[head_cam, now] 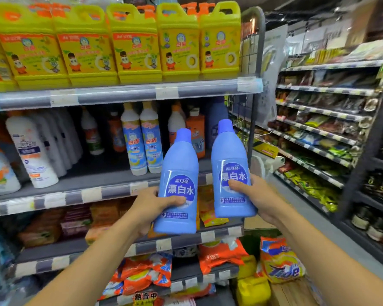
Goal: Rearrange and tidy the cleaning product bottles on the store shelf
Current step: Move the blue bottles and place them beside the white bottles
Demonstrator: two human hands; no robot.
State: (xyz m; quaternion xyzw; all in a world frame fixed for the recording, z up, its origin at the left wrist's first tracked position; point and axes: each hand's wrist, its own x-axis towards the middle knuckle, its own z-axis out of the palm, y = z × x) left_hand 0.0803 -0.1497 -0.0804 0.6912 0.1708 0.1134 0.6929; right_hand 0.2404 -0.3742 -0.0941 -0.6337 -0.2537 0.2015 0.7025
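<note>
I hold two blue bleach bottles upright in front of the shelving. My left hand [149, 209] grips the lower half of the left blue bottle [179, 171], thumb across its label. My right hand [255, 193] grips the right blue bottle [229, 160] from the right side, which sits slightly higher. Behind them, the middle shelf [93, 184] carries white bottles [31, 149], two light-blue labelled bottles [140, 140], orange bottles [196, 133] and another blue bottle [217, 120] at its right end.
Large yellow detergent jugs [133, 45] fill the top shelf. Orange and red packets [146, 274] lie on the lower shelves. A wire end panel [250, 62] closes the shelf's right side. An aisle and snack shelves [318, 120] run to the right.
</note>
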